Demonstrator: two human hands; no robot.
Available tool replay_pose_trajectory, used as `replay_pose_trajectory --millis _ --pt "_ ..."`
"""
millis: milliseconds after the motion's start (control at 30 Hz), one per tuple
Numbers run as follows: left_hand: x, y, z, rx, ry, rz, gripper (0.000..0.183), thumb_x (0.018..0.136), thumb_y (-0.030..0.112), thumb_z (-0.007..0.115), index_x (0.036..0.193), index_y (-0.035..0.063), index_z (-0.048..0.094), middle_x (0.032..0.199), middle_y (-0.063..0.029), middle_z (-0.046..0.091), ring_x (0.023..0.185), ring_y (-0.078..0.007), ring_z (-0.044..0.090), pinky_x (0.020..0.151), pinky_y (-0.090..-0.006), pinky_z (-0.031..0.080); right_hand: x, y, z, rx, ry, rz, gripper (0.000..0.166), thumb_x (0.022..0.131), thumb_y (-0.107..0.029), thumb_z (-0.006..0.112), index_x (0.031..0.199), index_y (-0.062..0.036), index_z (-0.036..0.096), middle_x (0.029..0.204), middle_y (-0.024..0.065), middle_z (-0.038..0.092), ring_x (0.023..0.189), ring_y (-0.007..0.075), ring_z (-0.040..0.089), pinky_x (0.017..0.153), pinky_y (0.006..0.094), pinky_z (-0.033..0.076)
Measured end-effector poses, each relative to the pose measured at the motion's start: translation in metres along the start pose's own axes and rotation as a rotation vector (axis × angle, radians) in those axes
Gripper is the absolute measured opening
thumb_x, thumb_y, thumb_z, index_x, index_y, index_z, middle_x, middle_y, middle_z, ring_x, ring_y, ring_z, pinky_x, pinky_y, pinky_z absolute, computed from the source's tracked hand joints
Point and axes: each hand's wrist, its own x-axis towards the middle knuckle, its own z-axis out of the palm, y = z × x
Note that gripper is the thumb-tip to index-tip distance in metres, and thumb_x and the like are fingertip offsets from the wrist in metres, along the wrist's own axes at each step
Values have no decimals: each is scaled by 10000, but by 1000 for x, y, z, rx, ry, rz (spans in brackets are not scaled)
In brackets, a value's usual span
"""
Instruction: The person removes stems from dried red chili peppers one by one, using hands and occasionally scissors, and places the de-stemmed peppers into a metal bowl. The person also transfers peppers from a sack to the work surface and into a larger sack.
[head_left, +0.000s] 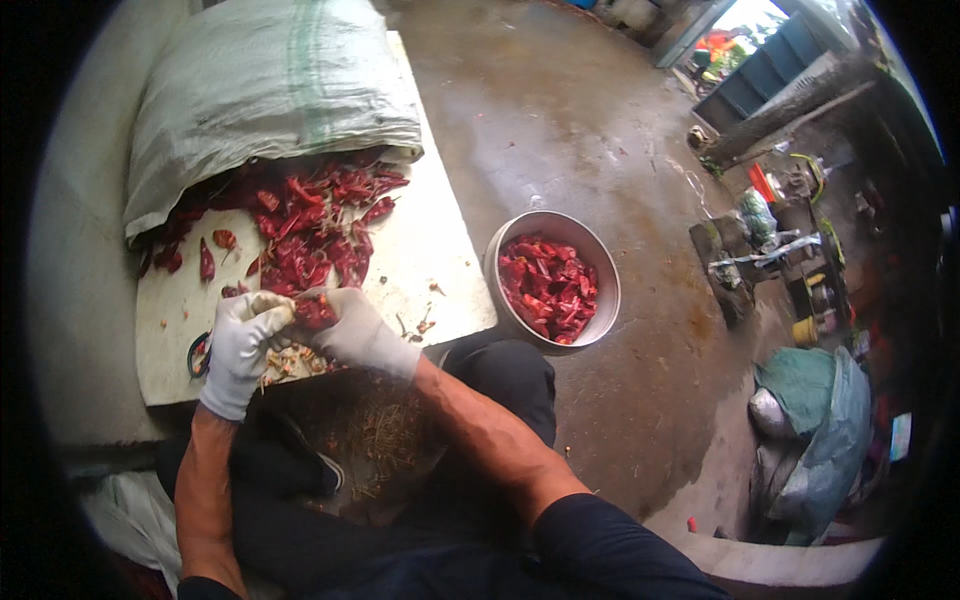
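Observation:
Both hands wear white knit gloves and meet over the near side of a pale board (442, 262). Between them is a dried red chili pepper (315, 311), pinched by my left hand (244, 337) and gripped by my right hand (367, 334), which is motion-blurred. Just beyond the fingers lies a heap of dried red chilies (307, 225), spilling from the mouth of a white woven sack (247, 90) with a green stripe. Stem scraps and seeds (289, 364) are scattered below the hands. Beside my left wrist rests a dark looped object (198, 355), partly hidden by the glove.
A round metal basin (610, 300) holding red chili pieces (547, 289) stands on the wet concrete floor (555, 127), right of the board. Stems litter the floor (382, 439) between my feet. Farther right are a cluttered low rack (795, 262) and green-covered sacks (810, 427).

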Motion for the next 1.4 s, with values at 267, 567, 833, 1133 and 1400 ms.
replay_pose_trajectory --millis 267,567,833,1133,1400 --pt "3 1 -24 -445 -268 48 230 979 219 710 1048 1 693 854 -41 697 746 -112 668 645 -261 551 -6 -4 -3 117 -26 -62 356 876 -25 786 1222 -16 703 993 68 763 824 103 700 702 255 564" --pt "15 -17 -64 1253 -187 148 302 903 318 741 1024 44 780 888 -173 754 800 -318 723 773 -387 564 2 -5 -23 344 354 -151 120 988 -99 693 1004 20 689 754 52 666 598 121 609 502 253 464" --pt "67 -62 -70 1420 84 518 506 863 220 690 1355 116 633 1198 -143 680 1107 -367 645 946 -445 537 0 -10 -17 442 355 -134 118 961 -57 698 1026 39 678 713 36 628 547 109 550 481 259 418" --pt "78 -59 -72 1315 28 366 445 763 168 783 1181 47 690 1102 -164 688 1021 -369 674 882 -443 549 -2 -5 -20 438 368 -100 153 935 -39 715 1050 61 699 732 45 647 560 100 557 497 259 428" --pt "80 -66 -82 1264 70 241 411 716 228 793 1070 50 687 1006 -208 716 966 -393 699 864 -452 557 3 -2 -13 462 361 -112 139 931 -34 720 1043 46 709 763 43 671 582 99 569 516 253 426"
